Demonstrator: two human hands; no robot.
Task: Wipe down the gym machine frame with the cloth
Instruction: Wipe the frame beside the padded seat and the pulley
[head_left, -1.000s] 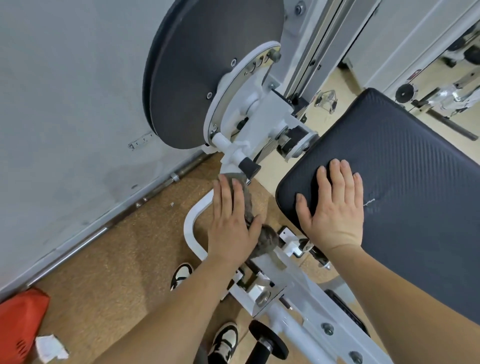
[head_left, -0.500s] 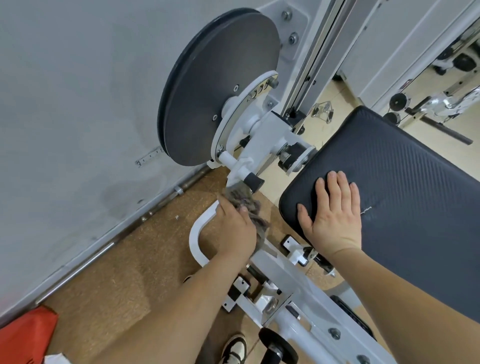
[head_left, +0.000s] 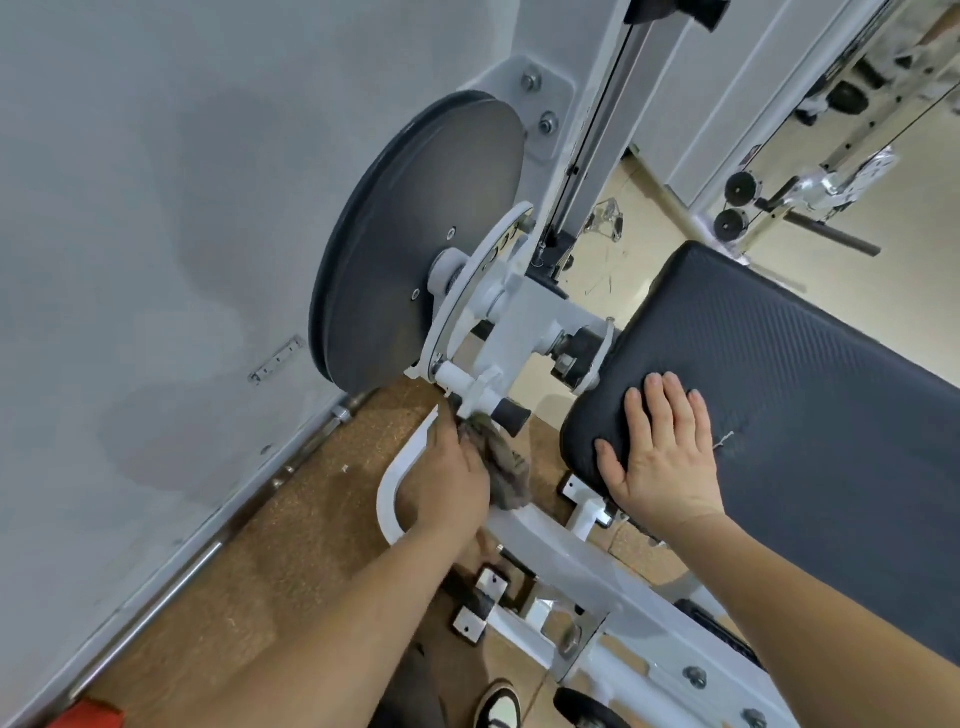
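The white gym machine frame (head_left: 561, 551) runs from the lower right up to a large grey disc (head_left: 415, 249). My left hand (head_left: 457, 483) grips a crumpled brown-grey cloth (head_left: 506, 467) and holds it against the frame's curved white tube (head_left: 387, 493), just below the black knob (head_left: 511, 415). My right hand (head_left: 662, 452) lies flat, fingers straight, on the corner of the black padded seat (head_left: 805, 395).
A grey wall (head_left: 156, 234) stands close on the left, with a metal bar (head_left: 171, 582) along its foot. Brown cork flooring (head_left: 291, 545) lies beneath. My shoe (head_left: 498, 704) shows at the bottom. More machine parts (head_left: 810, 192) stand at the upper right.
My left hand has curled around the cloth and slid it up the frame toward the black knob. My right hand has stayed flat on the seat. The view has tilted upward.
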